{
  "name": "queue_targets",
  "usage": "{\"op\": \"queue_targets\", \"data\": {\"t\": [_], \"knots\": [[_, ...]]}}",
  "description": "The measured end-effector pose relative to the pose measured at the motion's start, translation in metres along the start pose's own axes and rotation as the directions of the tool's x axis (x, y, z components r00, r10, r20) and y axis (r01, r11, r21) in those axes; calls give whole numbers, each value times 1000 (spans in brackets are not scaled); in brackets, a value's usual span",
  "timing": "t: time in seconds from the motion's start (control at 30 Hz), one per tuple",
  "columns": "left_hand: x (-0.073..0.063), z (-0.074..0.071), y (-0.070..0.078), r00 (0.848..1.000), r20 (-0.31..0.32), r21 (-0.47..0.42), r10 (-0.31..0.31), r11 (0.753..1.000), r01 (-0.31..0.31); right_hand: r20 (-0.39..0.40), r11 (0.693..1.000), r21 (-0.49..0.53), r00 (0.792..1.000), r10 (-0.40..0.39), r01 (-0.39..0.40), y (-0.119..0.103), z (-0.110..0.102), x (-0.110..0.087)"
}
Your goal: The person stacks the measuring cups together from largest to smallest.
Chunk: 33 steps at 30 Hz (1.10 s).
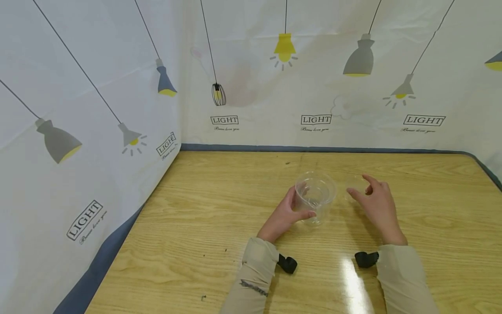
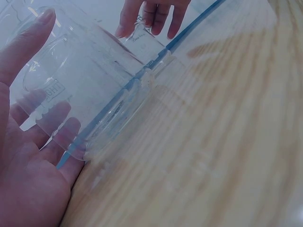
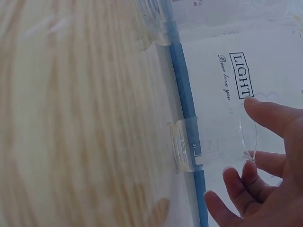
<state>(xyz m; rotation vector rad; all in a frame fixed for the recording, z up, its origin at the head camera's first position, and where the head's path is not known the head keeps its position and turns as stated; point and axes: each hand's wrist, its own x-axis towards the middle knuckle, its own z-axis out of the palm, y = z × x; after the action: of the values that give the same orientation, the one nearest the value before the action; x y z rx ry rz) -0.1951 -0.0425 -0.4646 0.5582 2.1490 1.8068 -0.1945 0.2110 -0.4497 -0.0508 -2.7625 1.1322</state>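
Though clear, larger cup (image 1: 317,199) vertically upright.

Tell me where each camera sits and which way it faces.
Head: worn on the head, facing forward and down at the wooden table and printed backdrop; sleeves, left hand and right hand show.
Left wrist: worn on that wrist, facing the large clear cup; the left hand and some of the right show.
Right wrist: worn on that wrist, facing the small clear container; only the right hand shows.
Shared: both wrist views show the right hand, table and backdrop.
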Motion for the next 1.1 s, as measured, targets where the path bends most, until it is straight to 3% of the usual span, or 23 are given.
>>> {"op": "queue_targets", "data": {"t": [0.27, 0.6, 0.87, 1.1], "knots": [[1, 0, -1, 1000, -7, 21, -11, 1000, 12, 4, 1000, -13, 1000, -24, 24, -3, -1, -1], [1, 0, -2, 1000, -10, 11, -10, 1000, 10, 59, 999, 49, 998, 5, -8, 3, 1, -1], [11, 2, -26, 1000, -18, -18, 23, 1000, -23, 88, 999, 36, 996, 3, -7, 5, 0, -1], [1, -1, -4, 1000, -1, -12, 12, 1000, -12, 97, 1000, 16, 995, -18, 17, 4, -1, -1]]}}
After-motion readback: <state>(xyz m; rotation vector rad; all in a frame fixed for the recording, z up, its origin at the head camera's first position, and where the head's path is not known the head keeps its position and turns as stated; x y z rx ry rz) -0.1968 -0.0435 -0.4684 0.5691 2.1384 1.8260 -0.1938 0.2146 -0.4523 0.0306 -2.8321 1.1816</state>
